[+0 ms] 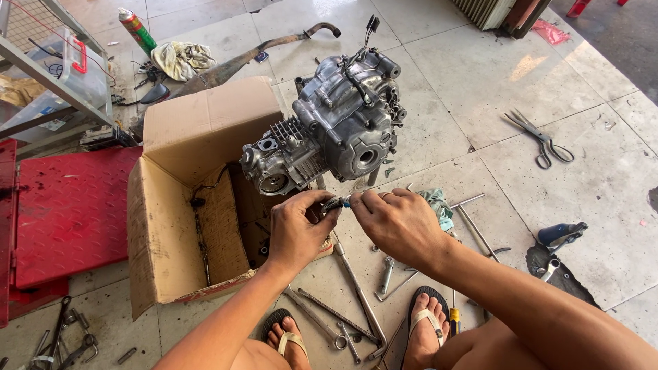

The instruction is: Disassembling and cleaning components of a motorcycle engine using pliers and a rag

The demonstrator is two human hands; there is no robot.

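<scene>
Your fingers pinch in from both sides on a small dark part with a bluish tip, held in the air between your hands. Your left hand is closed round its left end, thumb and fingertips tight; your right hand nips the right end between thumb and forefinger, the other fingers curled. What the part is, you can't tell from here, it's too small.

Just beyond your hands stands the grey engine, propped upright on the tiled floor. To its left, an open cardboard box lies on its side, with a chain hanging inside.

Below your hands, wrenches and long rods lie scattered near your sandalled feet. A teal rag sits just behind your right hand. Further right, scissors rest on the tiles, well apart. On the far left there's a red plate, and up top a spray can beside a rag.
</scene>
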